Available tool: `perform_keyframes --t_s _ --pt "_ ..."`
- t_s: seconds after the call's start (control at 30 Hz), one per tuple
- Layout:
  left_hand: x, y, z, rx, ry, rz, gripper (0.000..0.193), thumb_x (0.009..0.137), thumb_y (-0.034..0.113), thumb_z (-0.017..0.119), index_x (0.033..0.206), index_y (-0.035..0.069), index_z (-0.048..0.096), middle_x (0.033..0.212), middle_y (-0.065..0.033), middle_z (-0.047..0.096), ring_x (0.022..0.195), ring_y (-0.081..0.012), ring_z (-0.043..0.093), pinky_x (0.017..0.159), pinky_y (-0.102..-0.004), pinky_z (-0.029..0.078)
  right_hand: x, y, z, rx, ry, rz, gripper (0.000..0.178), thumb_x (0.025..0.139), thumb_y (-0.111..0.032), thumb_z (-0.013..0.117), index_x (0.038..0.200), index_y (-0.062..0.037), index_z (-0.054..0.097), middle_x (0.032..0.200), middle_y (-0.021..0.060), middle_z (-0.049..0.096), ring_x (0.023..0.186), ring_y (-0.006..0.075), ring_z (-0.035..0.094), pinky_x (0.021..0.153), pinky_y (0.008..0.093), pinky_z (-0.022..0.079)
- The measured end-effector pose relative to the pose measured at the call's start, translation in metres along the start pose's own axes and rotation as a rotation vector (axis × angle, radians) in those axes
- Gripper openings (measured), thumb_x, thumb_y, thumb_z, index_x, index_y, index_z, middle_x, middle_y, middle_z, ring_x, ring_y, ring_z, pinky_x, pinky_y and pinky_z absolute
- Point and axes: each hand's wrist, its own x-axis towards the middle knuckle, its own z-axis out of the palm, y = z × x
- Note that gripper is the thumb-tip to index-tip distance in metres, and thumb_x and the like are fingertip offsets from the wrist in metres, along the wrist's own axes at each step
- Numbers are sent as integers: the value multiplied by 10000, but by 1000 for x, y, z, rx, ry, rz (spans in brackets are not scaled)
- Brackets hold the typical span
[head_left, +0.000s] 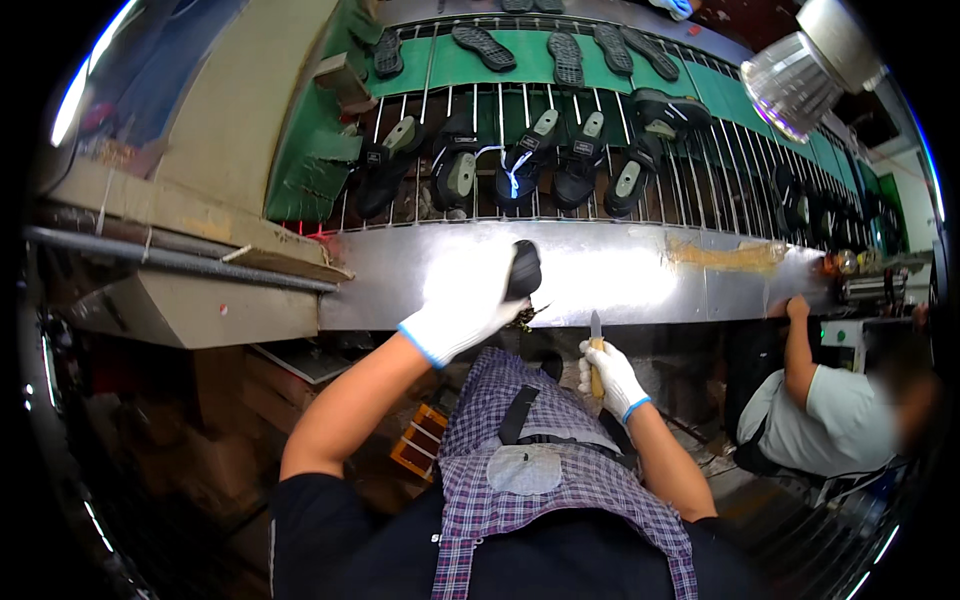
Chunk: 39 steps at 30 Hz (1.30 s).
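Observation:
My left hand (470,302), in a white glove with a blue cuff, is closed around a black shoe (525,268). Only its dark rounded end shows past the glove; something small and dark hangs below it. Shoe and hand are over the front part of the shiny metal ledge (390,265). My right hand (612,376), gloved the same way, grips a knife (597,345) by its pale wooden handle. The narrow grey blade points away from me, near the front edge of the ledge. Shoe and knife are apart.
Beyond the ledge, a rack of metal rods (500,105) carries several black shoes with grey lasts (580,160). Black soles (565,58) lie on the green belt (520,45). A lamp (785,85) hangs upper right. A co-worker (840,420) sits at the right; a pipe (180,258) runs left.

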Motion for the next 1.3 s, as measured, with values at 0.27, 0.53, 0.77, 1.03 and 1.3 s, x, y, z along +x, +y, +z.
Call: perform_keyframes --t_s 0.27,0.53,0.77,1.03,1.3 --pt "-60 -144 81 34 -100 -320 789 776 258 891 1432 68 495 1243 -209 681 1151 -424 681 994 -478 555 25 -33 26 -13 5 -75 182 1056 -199 555 1193 -82 580 869 30 608 669 127 579 589 314 532" --pt "-14 -104 96 49 33 -81 776 764 293 881 1395 13 528 1358 -216 606 1323 -416 554 1130 -486 456 28 -27 39 -1036 312 -595 401 1012 -389 648 1274 -87 627 1060 254 700 961 462 709 853 547 561" --pt "53 -63 133 29 -100 90 763 791 363 839 1416 33 551 1337 -214 638 1248 -405 604 1081 -492 471 50 -45 35 -1252 360 -739 327 997 -371 669 1139 -77 646 993 225 716 886 452 712 801 541 574" --pt "68 -49 139 79 -135 -66 759 782 417 847 1423 100 595 1262 -172 707 1191 -381 656 1029 -477 492 120 -37 42 -624 33 -544 382 1041 -382 618 1178 -27 650 965 198 728 862 356 719 798 489 560" --pt "64 -55 146 80 -101 -86 762 757 417 887 1401 119 610 1269 -150 713 1198 -352 661 1029 -464 493 81 -83 14 -1246 130 -740 386 971 -396 699 1190 -78 695 1062 227 722 993 438 707 881 500 568"
